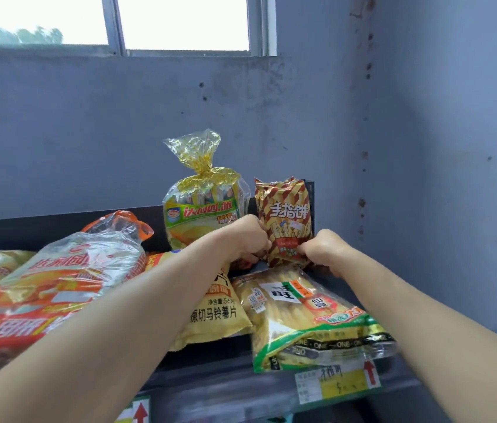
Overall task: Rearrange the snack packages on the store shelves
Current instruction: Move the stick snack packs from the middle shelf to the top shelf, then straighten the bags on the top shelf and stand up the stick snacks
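Red-brown snack pack (283,221) upright, pinched btwn left hand (248,239) & right hand (323,250).

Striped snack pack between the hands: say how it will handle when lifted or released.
Probably light: the striped pack stands upright with only the left hand and right hand pinching its lower edge. Its crinkled film looks soft, so squeezing may buckle it. Tall and narrow, it may tip once released.
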`<action>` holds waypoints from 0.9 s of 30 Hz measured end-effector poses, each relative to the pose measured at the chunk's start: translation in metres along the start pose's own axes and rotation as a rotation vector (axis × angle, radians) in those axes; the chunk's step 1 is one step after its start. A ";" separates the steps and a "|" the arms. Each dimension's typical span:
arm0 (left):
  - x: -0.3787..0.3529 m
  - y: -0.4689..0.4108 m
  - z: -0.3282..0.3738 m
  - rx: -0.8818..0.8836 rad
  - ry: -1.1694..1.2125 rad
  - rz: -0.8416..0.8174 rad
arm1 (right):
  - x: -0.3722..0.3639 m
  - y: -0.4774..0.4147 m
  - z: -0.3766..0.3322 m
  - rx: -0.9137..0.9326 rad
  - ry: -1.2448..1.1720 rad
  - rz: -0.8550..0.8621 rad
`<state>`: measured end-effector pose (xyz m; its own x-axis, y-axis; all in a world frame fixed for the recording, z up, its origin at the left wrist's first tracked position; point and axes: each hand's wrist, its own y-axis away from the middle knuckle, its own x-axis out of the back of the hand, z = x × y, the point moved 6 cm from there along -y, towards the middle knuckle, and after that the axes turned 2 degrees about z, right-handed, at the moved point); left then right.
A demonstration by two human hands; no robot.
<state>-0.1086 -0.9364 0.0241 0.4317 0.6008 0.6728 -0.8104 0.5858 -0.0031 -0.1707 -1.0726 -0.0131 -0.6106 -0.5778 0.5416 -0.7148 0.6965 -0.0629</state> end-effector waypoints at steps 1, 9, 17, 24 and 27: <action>0.000 0.003 0.001 -0.011 -0.029 0.014 | 0.004 0.001 -0.003 0.011 0.044 0.052; 0.031 0.042 0.020 -0.217 -0.079 0.214 | 0.036 0.036 -0.060 0.201 0.176 0.336; 0.091 0.100 -0.002 -0.257 -0.089 0.291 | 0.004 0.116 -0.122 0.474 0.134 0.025; 0.131 0.142 -0.052 -0.243 -0.342 0.349 | -0.050 0.165 -0.160 0.568 0.145 -0.092; 0.140 0.153 -0.082 -0.189 -0.640 0.214 | -0.070 0.175 -0.170 0.559 0.160 -0.117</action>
<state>-0.1400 -0.7178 0.0572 -0.0950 0.3090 0.9463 -0.7437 0.6099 -0.2738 -0.1950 -0.8377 0.0805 -0.4893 -0.5353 0.6885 -0.8718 0.2777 -0.4036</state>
